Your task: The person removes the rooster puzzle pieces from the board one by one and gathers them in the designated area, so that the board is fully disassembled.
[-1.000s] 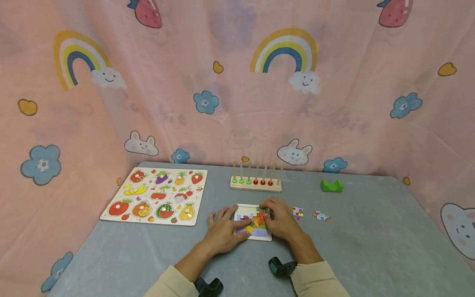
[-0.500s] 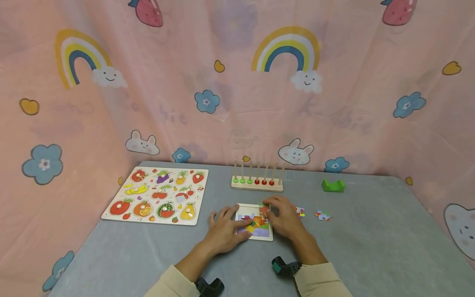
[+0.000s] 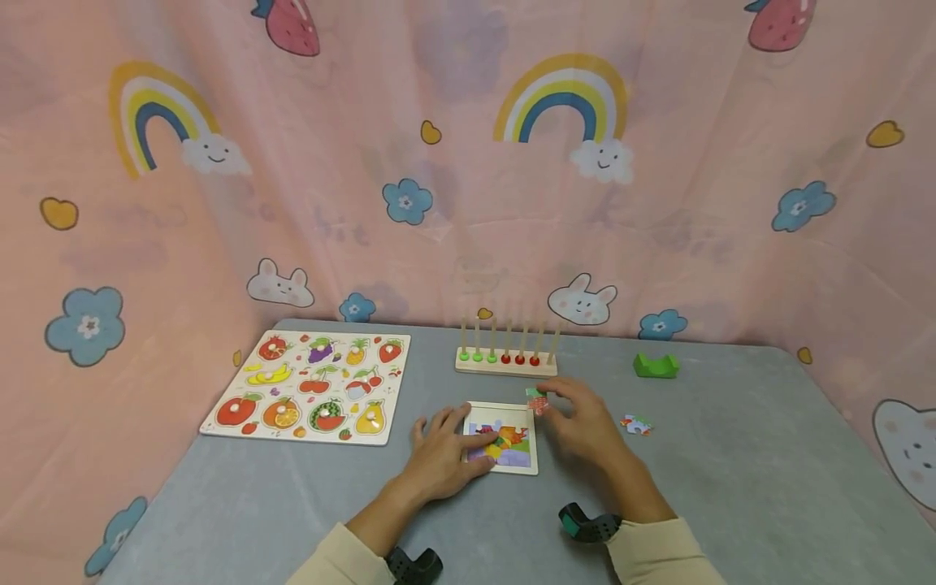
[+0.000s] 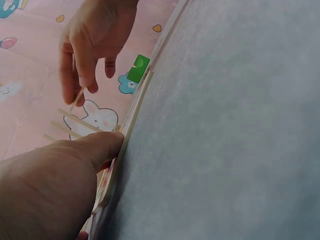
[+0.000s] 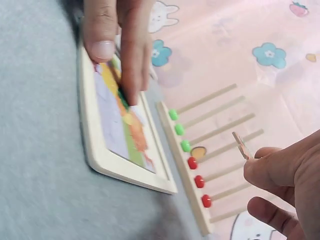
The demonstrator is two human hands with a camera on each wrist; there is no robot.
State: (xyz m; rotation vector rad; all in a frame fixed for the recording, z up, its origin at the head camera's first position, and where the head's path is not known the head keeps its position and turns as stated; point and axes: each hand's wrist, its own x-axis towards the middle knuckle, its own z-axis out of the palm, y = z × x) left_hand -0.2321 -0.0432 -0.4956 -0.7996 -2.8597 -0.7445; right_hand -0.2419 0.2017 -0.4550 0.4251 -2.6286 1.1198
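A wooden jigsaw tray (image 3: pixel 500 438) lies on the table in front of me, with joined colourful pieces in its lower part. My left hand (image 3: pixel 439 459) rests over its left side, and its straight index finger and thumb press on the picture. In the right wrist view those left fingers (image 5: pixel 131 65) lie across the pieces. To the upper right of the tray, my right hand (image 3: pixel 585 426) pinches a red and green jigsaw piece (image 3: pixel 537 400) between thumb and fingertips, lifted off the tray. From the right wrist view this piece (image 5: pixel 241 146) appears edge-on.
A loose jigsaw piece (image 3: pixel 637 425) lies to the right of my right hand. Behind the tray stands a pegged wooden rack (image 3: pixel 504 367) with green and red beads. A fruit knob-puzzle board (image 3: pixel 307 386) is at the left, a green curved block (image 3: pixel 656 366) at the back right.
My right hand has lifted the red and green jigsaw piece out of the tray and carried it to the upper right. The left hand has stayed on the tray.
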